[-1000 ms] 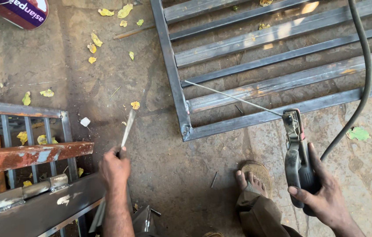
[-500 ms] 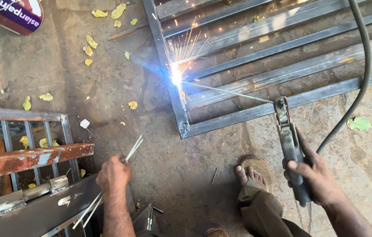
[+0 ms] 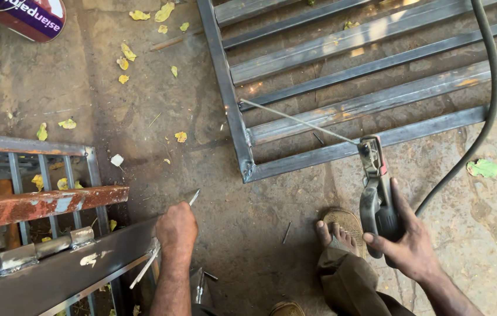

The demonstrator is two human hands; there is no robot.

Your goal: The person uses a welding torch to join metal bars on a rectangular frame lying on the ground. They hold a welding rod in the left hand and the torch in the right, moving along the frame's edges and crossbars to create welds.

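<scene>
Broadly, logged a steel gate frame (image 3: 348, 38) flat on the concrete floor, filling the upper right, bars running left to right with a slight upward tilt. Noted a second grille (image 3: 37, 202) at lower left, rusty crossbar on top, well apart from the frame. Traced a thick black cable (image 3: 488, 105) down the right edge, curving in toward the right hand. Marked a sandalled foot (image 3: 342, 231) between the 2 hands, just below the frame's bottom rail.

Found the right hand (image 3: 409, 246) closed firmly round the grip of an electrode holder (image 3: 377, 199), fingers wrapped full, thumb along the side. Saw 1 welding rod (image 3: 298, 121) clamped in the holder's head, long axis slanting up and left across the lower bars, tip at or just beside the frame's left upright (image 3: 225, 88), up and left of the gripping fingers. Could not tell touching from just clear; caught a few faint sparks there.

Found the left hand (image 3: 176, 227) fisted round a small bundle of spare rods (image 3: 143, 272), ends poking out both sides, axis slanting up to the right, beside the second grille's edge. Placed the left hand nearer the upright than the right hand, yet well short of the rod tip.

Spotted yellow leaves (image 3: 181, 136) scattered left of the frame.
</scene>
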